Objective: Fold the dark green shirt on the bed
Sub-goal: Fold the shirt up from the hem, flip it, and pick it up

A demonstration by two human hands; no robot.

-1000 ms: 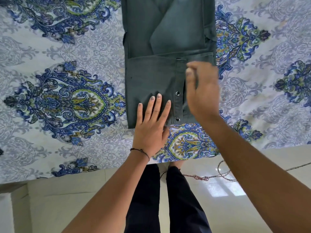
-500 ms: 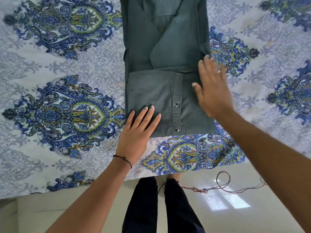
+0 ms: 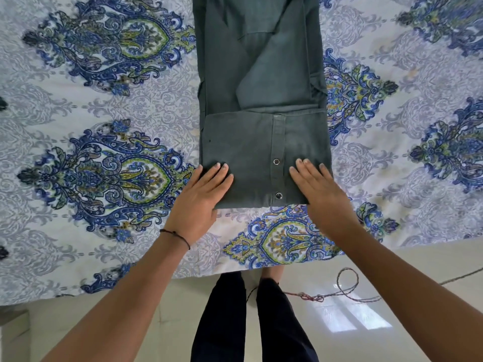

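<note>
Head view. Lying lengthwise on the paisley bedsheet (image 3: 104,105), close to the bed's near edge and about midway along it: the dark green shirt (image 3: 261,74). Already narrowed to a long strip, lower panel (image 3: 240,142) turned up over the body, two metal snaps (image 3: 276,161) showing on the placket.

Pressing flat on that panel's near-left corner: the left hand (image 3: 200,199), fingers straight and close together, gripping nothing. Pressing flat just right of the placket: the right hand (image 3: 322,197), fingers likewise straight, holding nothing.

Half a second back, set higher, at the panel's right side near its upper edge; a second back, lifted clear above the cloth. Now drawn down level with the left hand, itself slid outward toward the corner.

Judged from this: first upward fold laid and smoothed, crease set along the near edge. Probably at least one more fold to go, given the long unfolded stretch beyond the panel. Seemingly well placed for slipping under the near edge and lifting again.
</note>
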